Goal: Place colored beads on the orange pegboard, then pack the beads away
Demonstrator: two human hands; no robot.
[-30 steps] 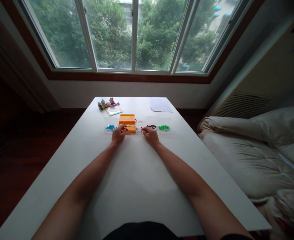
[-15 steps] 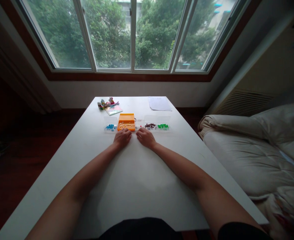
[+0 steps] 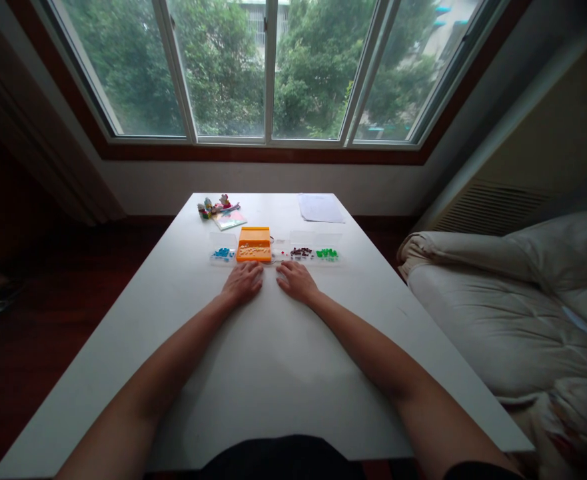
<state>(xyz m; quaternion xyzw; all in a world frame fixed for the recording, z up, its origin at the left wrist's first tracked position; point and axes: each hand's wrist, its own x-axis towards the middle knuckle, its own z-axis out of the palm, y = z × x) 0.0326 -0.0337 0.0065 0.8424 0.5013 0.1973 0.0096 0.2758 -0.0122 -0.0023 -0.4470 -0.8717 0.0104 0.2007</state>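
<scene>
Apparently idle: left hand (image 3: 244, 281) and right hand (image 3: 297, 279) lie open, palm-down on bench (image 3: 273, 373) near orange box (image 3: 254, 236); any pick would need lifting.

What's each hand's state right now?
Left hand: open, palm down, nothing visibly held.
Right hand: open, palm down, nothing visibly held.

The box (image 3: 254, 235) is orange with a yellow top edge, its pieces (image 3: 254, 252) pale yellow; other pieces are blue (image 3: 222, 253), dark brown (image 3: 302, 253) and green (image 3: 327, 254); white table (image 3: 293, 373), cream sofa (image 3: 453, 293), reddish-brown window frame (image 3: 273, 155)
</scene>
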